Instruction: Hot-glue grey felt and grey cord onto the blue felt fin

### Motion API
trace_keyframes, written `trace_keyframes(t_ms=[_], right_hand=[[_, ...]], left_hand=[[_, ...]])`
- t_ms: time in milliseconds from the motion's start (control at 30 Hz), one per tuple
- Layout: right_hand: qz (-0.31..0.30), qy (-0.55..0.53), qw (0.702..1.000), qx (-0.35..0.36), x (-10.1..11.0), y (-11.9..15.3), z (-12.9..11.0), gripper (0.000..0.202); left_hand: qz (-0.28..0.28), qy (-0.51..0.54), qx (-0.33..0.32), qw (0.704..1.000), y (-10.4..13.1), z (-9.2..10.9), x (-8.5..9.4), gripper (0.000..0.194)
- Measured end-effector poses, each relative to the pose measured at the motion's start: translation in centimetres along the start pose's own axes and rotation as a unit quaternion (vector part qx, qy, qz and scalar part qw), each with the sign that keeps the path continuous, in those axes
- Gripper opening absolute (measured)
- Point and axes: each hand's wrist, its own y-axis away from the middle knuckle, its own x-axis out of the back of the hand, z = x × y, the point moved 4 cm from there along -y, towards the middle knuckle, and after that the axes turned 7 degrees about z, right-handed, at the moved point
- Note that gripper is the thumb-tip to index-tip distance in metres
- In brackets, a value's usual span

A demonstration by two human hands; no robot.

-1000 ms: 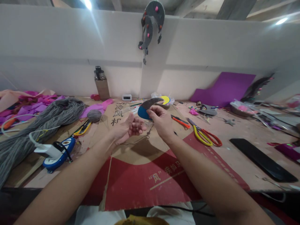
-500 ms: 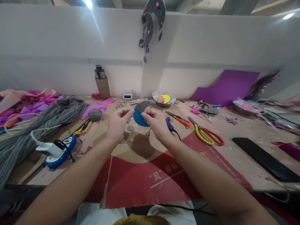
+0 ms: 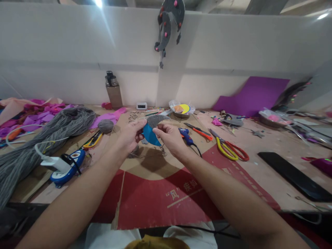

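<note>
Between my two hands, above the cardboard, is a crescent-shaped piece with a grey, yarn-like upper part and a flat blue part (image 3: 150, 135) below. My left hand (image 3: 133, 136) pinches its left edge between thumb and fingers. With thumb and forefinger, my right hand (image 3: 169, 138) grips the piece on its right side. A thin grey strand (image 3: 163, 150) hangs under my right fingers. Grey yarn (image 3: 133, 153) lies on the cardboard below my left hand. A blue glue gun (image 3: 187, 136) lies just right of my right hand.
Red-and-brown cardboard (image 3: 155, 200) covers the table's middle. To the right lie scissors (image 3: 228, 147), a utility knife (image 3: 199, 132) and a black phone (image 3: 294, 175). A grey yarn skein (image 3: 52, 135) and a blue power strip (image 3: 68, 169) are left. A decorated grey crescent (image 3: 166, 29) hangs on the wall.
The piece has turned and shifted slightly left and down, showing more of its blue part as a pointed shape. My left fingers have moved further round its edge.
</note>
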Motion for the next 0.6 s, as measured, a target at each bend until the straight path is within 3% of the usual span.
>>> trace_keyframes(t_ms=[333,600], right_hand=[[0.016,-0.001,1.0,-0.015,-0.1,0.3,0.0,0.026],[-0.054,-0.027,0.995,-0.082,-0.4,0.3,0.4,0.028]], left_hand=[[0.009,-0.097,-0.131,0.987,0.0,0.3,0.2,0.03],[0.059,0.013,-0.03,0.998,-2.0,2.1,2.4,0.015]])
